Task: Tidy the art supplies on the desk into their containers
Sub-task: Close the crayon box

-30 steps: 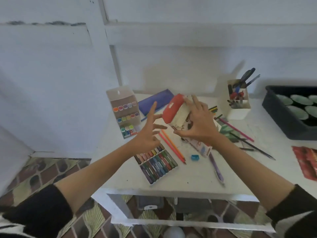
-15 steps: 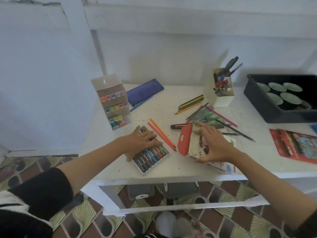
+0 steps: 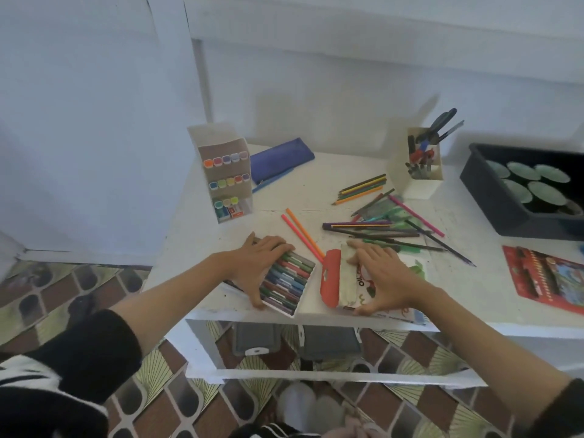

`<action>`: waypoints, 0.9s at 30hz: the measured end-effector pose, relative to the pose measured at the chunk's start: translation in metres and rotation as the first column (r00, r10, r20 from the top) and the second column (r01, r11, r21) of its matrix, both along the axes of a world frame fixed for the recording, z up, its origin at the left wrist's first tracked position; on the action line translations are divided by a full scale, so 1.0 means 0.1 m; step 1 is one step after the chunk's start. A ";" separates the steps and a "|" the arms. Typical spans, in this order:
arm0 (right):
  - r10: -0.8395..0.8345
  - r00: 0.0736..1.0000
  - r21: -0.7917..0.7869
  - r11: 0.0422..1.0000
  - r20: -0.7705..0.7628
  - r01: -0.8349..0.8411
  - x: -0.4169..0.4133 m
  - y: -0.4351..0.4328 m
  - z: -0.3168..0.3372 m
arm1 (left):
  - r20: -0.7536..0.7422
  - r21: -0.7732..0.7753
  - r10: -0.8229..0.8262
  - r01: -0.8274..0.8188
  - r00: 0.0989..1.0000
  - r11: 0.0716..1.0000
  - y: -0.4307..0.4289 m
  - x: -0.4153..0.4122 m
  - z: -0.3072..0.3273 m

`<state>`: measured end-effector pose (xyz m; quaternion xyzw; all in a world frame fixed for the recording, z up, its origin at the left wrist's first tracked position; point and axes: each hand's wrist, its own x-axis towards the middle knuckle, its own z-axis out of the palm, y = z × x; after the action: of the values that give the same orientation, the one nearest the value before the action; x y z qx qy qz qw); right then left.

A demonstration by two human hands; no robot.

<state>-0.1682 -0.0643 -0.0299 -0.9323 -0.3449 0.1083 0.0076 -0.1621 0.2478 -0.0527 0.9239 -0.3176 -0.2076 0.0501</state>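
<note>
An open tray of oil pastels (image 3: 287, 282) lies near the front edge of the white desk (image 3: 474, 298). My left hand (image 3: 256, 267) grips the tray, with its fingers over the far edge and its thumb at the near edge. To the tray's right lies the pastel box sleeve (image 3: 330, 279) with a red flap. My right hand (image 3: 385, 279) rests flat on the sleeve with its fingers spread. Two orange pencils (image 3: 303, 235) and a heap of loose coloured pencils (image 3: 379, 229) lie behind the hands.
A marker organizer (image 3: 224, 175) and a blue pouch (image 3: 278, 159) stand at the back left. A white pen holder (image 3: 420, 175) sits at the back, a black bin (image 3: 493, 197) of green discs on the right. A red pencil packet (image 3: 550, 276) lies at the right front.
My right hand brought the red-flapped box down from the air onto the desk. My left hand dropped from the air onto the pastel tray and took hold of it.
</note>
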 end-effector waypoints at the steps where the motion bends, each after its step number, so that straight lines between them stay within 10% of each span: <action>1: 0.011 1.000 -0.007 1.000 0.003 -0.011 0.00 0.03 0.00 | 0.010 -0.034 0.012 -0.011 1.000 0.999 0.03 -0.02 0.02; 27: 0.130 0.987 -0.089 0.989 0.098 -0.122 -0.03 1.39 -0.14 | 0.057 -0.103 0.221 -0.214 0.974 0.971 0.29 -0.25 -0.04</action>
<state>-0.1713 0.0744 -0.0436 -0.9125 -0.3984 0.0745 -0.0557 -0.1870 0.2766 -0.0568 0.9561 -0.2256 -0.1541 0.1061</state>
